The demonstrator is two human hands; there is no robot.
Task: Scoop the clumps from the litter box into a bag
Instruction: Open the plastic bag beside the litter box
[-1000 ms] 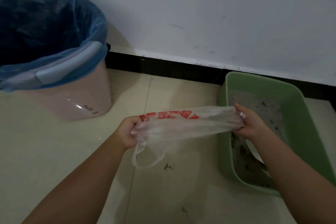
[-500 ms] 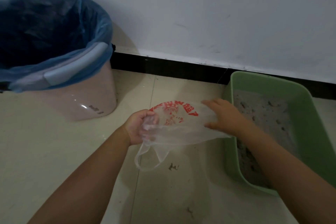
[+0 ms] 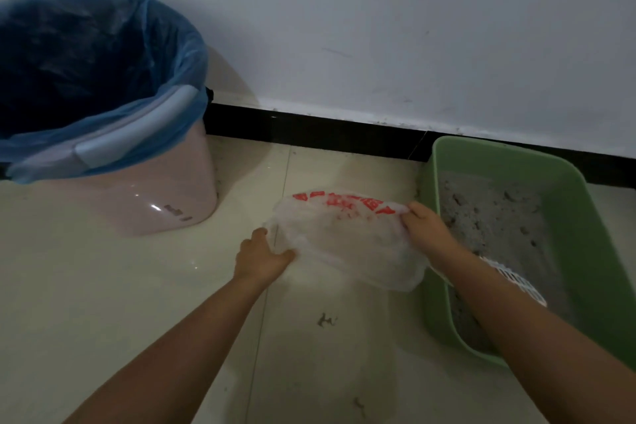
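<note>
Billowing translucent bag, red print

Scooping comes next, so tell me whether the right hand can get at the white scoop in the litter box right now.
Probably yes, once it lets go: the right hand grips the plastic bag, and the scoop lies uncovered in the litter box just beside that forearm.

A single head-worn wide view is aimed forward and down at the tiled floor, close over both forearms; the white wall is caught ahead, with edges bowed by the lens.
</note>
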